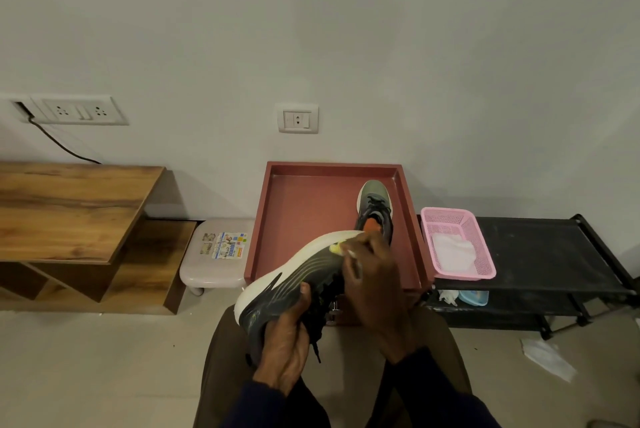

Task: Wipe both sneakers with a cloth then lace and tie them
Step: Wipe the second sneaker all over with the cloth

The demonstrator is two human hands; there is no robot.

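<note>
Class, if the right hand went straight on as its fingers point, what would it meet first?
The right hand, gripping a cloth, would first meet the held sneaker at its white sole, seemingly touching it.

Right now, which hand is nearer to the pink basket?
Right. The right hand sits at the held sneaker's upper end, left of the pink basket; the left hand grips the sneaker underneath, farther left and lower.
</note>
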